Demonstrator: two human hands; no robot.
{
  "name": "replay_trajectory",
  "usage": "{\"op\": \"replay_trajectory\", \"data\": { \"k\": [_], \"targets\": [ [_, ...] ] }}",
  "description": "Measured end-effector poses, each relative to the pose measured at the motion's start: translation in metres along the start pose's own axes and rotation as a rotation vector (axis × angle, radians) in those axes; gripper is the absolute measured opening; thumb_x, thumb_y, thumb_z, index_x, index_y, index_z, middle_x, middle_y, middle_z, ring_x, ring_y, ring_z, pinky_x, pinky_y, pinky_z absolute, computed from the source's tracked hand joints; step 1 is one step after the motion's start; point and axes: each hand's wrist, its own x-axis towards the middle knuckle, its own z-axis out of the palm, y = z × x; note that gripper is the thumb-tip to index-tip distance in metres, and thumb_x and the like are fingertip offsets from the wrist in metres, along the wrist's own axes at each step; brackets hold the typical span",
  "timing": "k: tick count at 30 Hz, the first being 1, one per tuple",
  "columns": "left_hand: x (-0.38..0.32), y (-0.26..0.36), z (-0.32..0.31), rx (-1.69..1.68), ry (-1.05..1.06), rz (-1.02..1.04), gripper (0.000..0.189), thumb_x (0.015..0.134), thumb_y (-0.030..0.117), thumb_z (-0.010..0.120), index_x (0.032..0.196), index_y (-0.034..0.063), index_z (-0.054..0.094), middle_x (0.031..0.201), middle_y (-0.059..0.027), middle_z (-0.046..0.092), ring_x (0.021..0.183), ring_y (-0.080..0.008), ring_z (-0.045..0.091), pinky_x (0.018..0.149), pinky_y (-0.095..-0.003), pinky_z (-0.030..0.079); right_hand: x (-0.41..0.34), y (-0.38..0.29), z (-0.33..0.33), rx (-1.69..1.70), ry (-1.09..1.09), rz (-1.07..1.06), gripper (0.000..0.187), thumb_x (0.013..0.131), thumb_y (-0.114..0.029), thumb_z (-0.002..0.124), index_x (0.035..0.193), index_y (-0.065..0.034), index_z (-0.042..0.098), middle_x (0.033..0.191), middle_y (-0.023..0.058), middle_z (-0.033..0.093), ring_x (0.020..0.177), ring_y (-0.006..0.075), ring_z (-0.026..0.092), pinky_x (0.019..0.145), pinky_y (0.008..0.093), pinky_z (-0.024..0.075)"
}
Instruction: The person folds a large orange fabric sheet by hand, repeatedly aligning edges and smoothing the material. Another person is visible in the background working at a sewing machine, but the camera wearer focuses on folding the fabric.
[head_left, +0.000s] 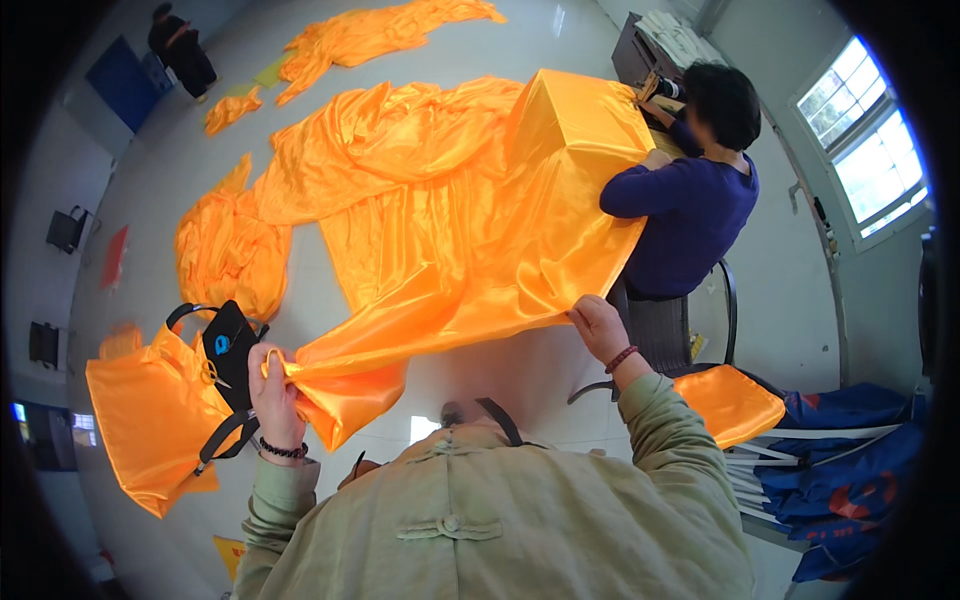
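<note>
A large sheet of shiny orange satin fabric (480, 247) spreads in front of me, its near edge stretched between both hands. My left hand (276, 394) grips a gathered corner, and a loose flap of cloth hangs beneath it. On the right, my right hand (598, 326) pinches the edge between thumb and fingers. The far end of the sheet drapes over a raised box-like surface, beside a sewing machine (664, 88). Left of my left hand is a chair with a black back (229, 349), orange cloth (161, 412) draped over it, and scissors (212, 373).
A seated co-worker (679, 195) in a dark blue top works at the machine. More orange fabric (232, 255) lies heaped on the floor. Another person (178, 49) stands far left. Folded blue cloth with white poles (832, 457) is at the right, near a chair (660, 334).
</note>
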Motion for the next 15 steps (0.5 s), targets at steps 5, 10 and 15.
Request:
{"op": "replay_trajectory", "data": {
  "k": [5, 10, 15],
  "targets": [
    [0.032, -0.003, -0.003, -0.013, -0.022, -0.043, 0.007, 0.104, 0.017, 0.046, 0.101, 0.0106, 0.048, 0.085, 0.0016, 0.047, 0.071, -0.0042, 0.043, 0.061, -0.0182, 0.036, 0.014, -0.008, 0.004, -0.016, -0.069, 0.041, 0.012, 0.088, -0.012, 0.064, 0.082, -0.0022, 0.061, 0.079, 0.0136, 0.060, 0.081, 0.0342, 0.059, 0.072, 0.0418, 0.0476],
    [0.053, 0.001, -0.001, -0.025, -0.025, -0.068, 0.008, 0.104, 0.017, 0.047, 0.101, 0.0104, 0.050, 0.085, 0.0019, 0.048, 0.071, -0.0044, 0.044, 0.061, -0.0191, 0.037, 0.025, -0.015, 0.010, -0.035, -0.159, 0.022, 0.012, 0.086, -0.015, 0.066, 0.082, -0.0037, 0.064, 0.079, 0.0126, 0.062, 0.080, 0.0327, 0.060, 0.072, 0.0413, 0.0483],
    [0.065, 0.005, 0.004, -0.014, -0.010, -0.031, 0.010, 0.104, 0.019, 0.046, 0.103, 0.0098, 0.050, 0.088, 0.0006, 0.049, 0.074, -0.0060, 0.047, 0.064, -0.0199, 0.039, 0.034, -0.023, 0.021, 0.096, -0.197, -0.004, 0.013, 0.084, -0.017, 0.069, 0.082, -0.0047, 0.067, 0.078, 0.0114, 0.062, 0.078, 0.0308, 0.061, 0.069, 0.0391, 0.0485]
  ]
}}
